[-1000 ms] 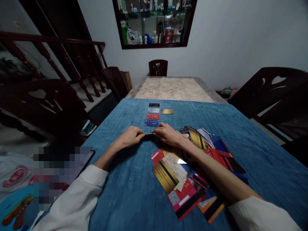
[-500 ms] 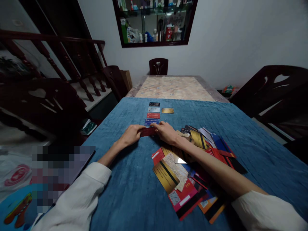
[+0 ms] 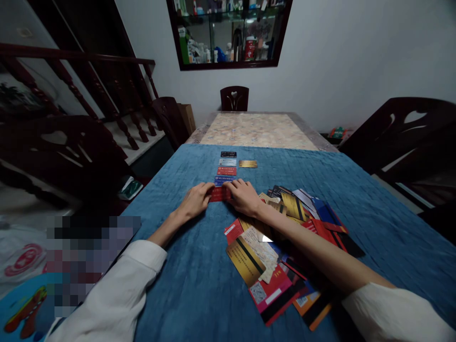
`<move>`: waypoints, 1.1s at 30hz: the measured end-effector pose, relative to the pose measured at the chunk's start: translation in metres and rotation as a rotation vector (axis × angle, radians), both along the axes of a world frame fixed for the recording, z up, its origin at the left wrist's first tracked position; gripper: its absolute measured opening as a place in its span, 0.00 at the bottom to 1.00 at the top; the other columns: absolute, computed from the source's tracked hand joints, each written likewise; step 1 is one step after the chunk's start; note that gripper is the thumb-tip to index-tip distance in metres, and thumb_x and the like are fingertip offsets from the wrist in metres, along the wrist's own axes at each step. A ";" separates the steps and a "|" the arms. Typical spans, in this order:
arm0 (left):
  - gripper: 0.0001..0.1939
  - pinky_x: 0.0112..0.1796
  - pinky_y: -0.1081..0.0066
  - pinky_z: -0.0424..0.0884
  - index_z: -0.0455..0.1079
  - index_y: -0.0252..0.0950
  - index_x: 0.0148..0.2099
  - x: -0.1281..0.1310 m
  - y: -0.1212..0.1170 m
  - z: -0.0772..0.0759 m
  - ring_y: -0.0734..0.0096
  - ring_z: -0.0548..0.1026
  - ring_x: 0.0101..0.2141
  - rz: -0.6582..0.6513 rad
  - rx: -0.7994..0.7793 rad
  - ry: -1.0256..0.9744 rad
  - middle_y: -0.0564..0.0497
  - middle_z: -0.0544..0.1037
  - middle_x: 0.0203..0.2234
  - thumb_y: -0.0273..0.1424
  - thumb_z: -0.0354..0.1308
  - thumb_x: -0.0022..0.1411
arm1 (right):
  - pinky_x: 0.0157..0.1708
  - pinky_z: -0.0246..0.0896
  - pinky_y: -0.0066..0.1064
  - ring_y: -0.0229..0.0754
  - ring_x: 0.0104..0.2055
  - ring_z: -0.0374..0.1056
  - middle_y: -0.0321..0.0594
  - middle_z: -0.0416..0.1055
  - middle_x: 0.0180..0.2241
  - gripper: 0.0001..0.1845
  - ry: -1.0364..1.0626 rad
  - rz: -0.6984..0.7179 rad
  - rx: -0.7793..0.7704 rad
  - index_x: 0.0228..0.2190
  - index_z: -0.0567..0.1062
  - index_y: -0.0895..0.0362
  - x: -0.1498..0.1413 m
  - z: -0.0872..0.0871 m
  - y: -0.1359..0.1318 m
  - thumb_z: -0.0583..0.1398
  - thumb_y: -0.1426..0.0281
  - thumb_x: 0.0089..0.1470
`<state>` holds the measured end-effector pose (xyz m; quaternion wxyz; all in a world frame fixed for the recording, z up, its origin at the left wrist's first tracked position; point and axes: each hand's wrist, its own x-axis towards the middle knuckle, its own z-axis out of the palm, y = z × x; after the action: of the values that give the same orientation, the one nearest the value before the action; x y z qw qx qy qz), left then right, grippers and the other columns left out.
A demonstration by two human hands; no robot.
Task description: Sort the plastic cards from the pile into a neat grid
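Note:
A red card point(image 3: 219, 194) lies at the near end of a column of cards on the blue cloth. My left hand point(image 3: 195, 200) pinches its left end. At the other end, the fingers of my right hand point(image 3: 245, 196) grip the card and cover that edge. Beyond it, running away from me, are a blue card point(image 3: 224, 180), another red card point(image 3: 227, 171), a silver card point(image 3: 227, 162) and a black card point(image 3: 228, 154). One gold card point(image 3: 248, 164) sits to the right of the silver one.
Under and beside my right forearm spreads an overlapping pile of mixed cards, a gold one point(image 3: 245, 260) among them. The blue cloth point(image 3: 188, 289) covers the near table. Dark wooden chairs point(image 3: 409, 137) stand around it, and plastic bags are at the lower left.
The red card has tipped flatter, and its printed face now shows brighter. Both hands have shifted only slightly and keep hold of its ends.

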<state>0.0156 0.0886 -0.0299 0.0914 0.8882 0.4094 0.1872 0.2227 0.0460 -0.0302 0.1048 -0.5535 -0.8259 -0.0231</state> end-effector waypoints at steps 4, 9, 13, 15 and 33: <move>0.21 0.50 0.63 0.71 0.66 0.36 0.57 -0.001 -0.001 -0.001 0.63 0.75 0.45 0.008 -0.015 -0.002 0.45 0.76 0.44 0.22 0.54 0.62 | 0.46 0.57 0.42 0.56 0.55 0.58 0.54 0.67 0.54 0.26 -0.004 -0.019 0.004 0.59 0.65 0.57 -0.002 -0.001 0.001 0.57 0.68 0.60; 0.23 0.52 0.61 0.70 0.63 0.35 0.58 -0.002 -0.002 -0.003 0.61 0.74 0.48 -0.004 -0.035 -0.011 0.44 0.74 0.46 0.22 0.55 0.60 | 0.46 0.57 0.43 0.58 0.55 0.56 0.56 0.64 0.54 0.25 -0.016 -0.031 -0.024 0.57 0.66 0.58 -0.004 0.002 0.001 0.57 0.68 0.59; 0.22 0.51 0.60 0.71 0.63 0.36 0.57 -0.002 -0.001 -0.007 0.60 0.74 0.47 -0.022 -0.038 -0.022 0.44 0.74 0.46 0.23 0.55 0.60 | 0.47 0.56 0.42 0.57 0.55 0.56 0.55 0.64 0.54 0.24 -0.044 -0.035 -0.043 0.57 0.66 0.58 -0.005 0.005 0.000 0.56 0.68 0.59; 0.22 0.49 0.60 0.72 0.63 0.35 0.56 -0.002 0.000 -0.008 0.60 0.74 0.44 -0.025 -0.033 -0.012 0.44 0.74 0.44 0.24 0.55 0.60 | 0.46 0.56 0.42 0.57 0.55 0.55 0.55 0.64 0.54 0.24 -0.062 -0.039 -0.041 0.57 0.65 0.58 -0.005 0.006 -0.001 0.56 0.68 0.59; 0.26 0.52 0.59 0.70 0.60 0.36 0.59 0.005 0.006 0.006 0.60 0.72 0.47 -0.090 -0.032 -0.031 0.44 0.71 0.47 0.25 0.57 0.59 | 0.46 0.57 0.42 0.57 0.55 0.55 0.56 0.64 0.56 0.30 -0.094 -0.007 0.035 0.58 0.64 0.60 0.011 0.018 0.004 0.60 0.65 0.56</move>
<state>0.0206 0.0943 -0.0241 0.1205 0.9011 0.3706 0.1901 0.2341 0.0500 -0.0121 0.0757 -0.5528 -0.8274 -0.0639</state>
